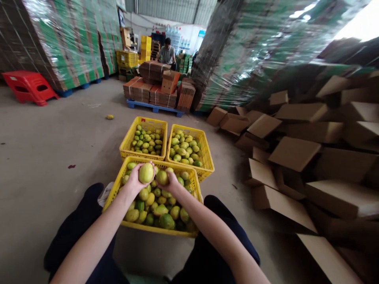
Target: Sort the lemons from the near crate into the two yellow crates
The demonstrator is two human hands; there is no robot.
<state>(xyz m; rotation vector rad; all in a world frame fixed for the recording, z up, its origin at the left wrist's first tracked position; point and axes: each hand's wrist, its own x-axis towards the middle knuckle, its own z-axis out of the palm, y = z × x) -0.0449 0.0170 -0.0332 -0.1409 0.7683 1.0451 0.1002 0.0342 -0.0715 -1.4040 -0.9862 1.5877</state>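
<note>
Above the near crate [160, 230], left hand [135, 176] and right hand [172, 182] each curl round one fruit [146, 173]; loosening could drop either.

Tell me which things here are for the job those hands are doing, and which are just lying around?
Seem part of the job:
pale lemon in the left hand
greener lemon in the right hand
near yellow crate, full of lemons

Probably just lying around:
red plastic stool
lone yellow fruit on the floor
jumbled cardboard boxes
</note>
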